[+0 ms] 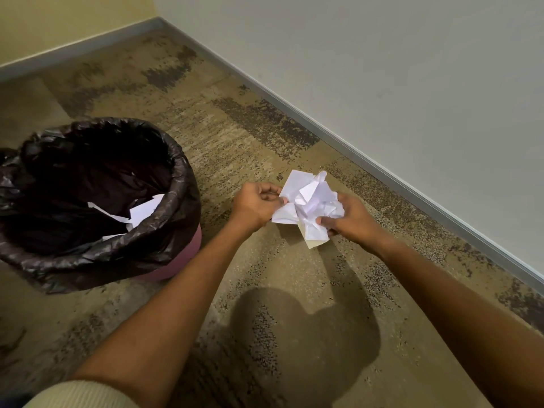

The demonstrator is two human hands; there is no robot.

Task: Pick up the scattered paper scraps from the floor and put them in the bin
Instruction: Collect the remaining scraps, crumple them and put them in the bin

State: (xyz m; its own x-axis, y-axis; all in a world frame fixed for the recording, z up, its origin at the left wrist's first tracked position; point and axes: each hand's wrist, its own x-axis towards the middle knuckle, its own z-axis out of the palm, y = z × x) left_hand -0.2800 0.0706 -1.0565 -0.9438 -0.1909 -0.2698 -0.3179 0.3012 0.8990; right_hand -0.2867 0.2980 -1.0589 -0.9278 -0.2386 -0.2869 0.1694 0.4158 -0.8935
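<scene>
Just right of the bin (164, 248), the left hand (254, 206) and right hand (351, 220) are both closed on the paper wad (307, 206); squeeze it tight, then carry it above the rim.

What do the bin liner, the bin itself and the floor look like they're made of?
Bin liner: thin black plastic film, glossy and wrinkled, folded over the rim.
Bin: pink and smooth where it shows below the liner, probably plastic.
Floor: short-pile carpet, matte, speckled tan and dark.
</scene>
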